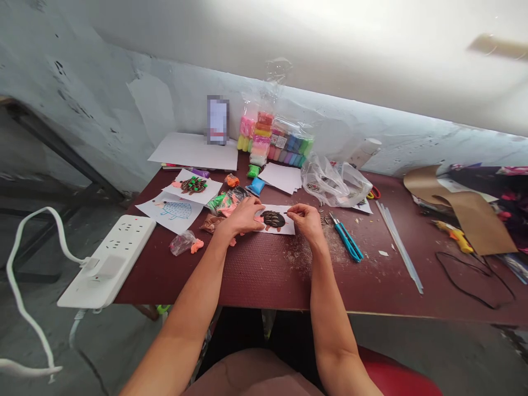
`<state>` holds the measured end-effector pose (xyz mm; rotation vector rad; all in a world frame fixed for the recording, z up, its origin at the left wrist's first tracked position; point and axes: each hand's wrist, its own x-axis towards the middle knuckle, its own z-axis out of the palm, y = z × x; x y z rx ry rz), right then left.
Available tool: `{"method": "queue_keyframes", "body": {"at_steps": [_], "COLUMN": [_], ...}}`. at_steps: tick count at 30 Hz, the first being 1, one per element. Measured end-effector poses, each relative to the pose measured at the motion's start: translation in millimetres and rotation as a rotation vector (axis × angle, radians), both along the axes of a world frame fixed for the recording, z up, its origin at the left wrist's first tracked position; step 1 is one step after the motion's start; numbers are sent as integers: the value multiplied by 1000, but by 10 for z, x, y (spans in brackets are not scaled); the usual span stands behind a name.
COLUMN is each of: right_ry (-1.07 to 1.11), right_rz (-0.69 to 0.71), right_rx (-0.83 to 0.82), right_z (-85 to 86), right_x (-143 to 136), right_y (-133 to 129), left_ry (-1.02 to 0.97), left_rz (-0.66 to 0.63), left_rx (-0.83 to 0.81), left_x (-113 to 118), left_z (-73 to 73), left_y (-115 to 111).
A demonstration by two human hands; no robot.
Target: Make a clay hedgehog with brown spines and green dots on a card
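Note:
A white card (284, 229) lies on the dark red table, bearing a dark brown clay animal shape (274, 219) set with thin slivers. My left hand (244, 216) rests at the card's left edge, thumb and fingers apart. At the card's right edge, my right hand (306, 220) pinches a small dark sliver, its tip near the animal's back. Left of my hands are a similar card with green pieces on a brown shape (193, 185) and a sheet with a blue animal drawing (177, 209). Pink clay (197, 246) lies near a plastic bag.
Teal cutters (347, 240) and clear sticks (399, 246) lie to the right, with a yellow glue gun (455, 235) and its cord beyond. A white power strip (108, 261) overhangs the left edge. Packs of coloured clay (291, 148) stand against the wall.

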<state>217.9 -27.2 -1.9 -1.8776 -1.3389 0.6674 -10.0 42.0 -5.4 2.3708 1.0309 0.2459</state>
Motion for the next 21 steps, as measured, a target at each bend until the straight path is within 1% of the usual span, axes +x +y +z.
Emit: {"method": "queue_keyframes", "body": {"at_steps": [8,12,21], "right_ry": [-216,-311,-430], "right_rz": [-34,-51,4], "right_rx": [-137,-180,-248], "right_z": [106,175,218], "right_x": [-130,-175,-285], "right_y": [-22,-29,-54], "left_ry": [0,1,12], "left_rz": [-4,-9,-5], "left_rx": [6,6,6], "left_x": [-6,-8,0], "left_z": [-8,-14,-10], "left_y": [2,6,2]}}
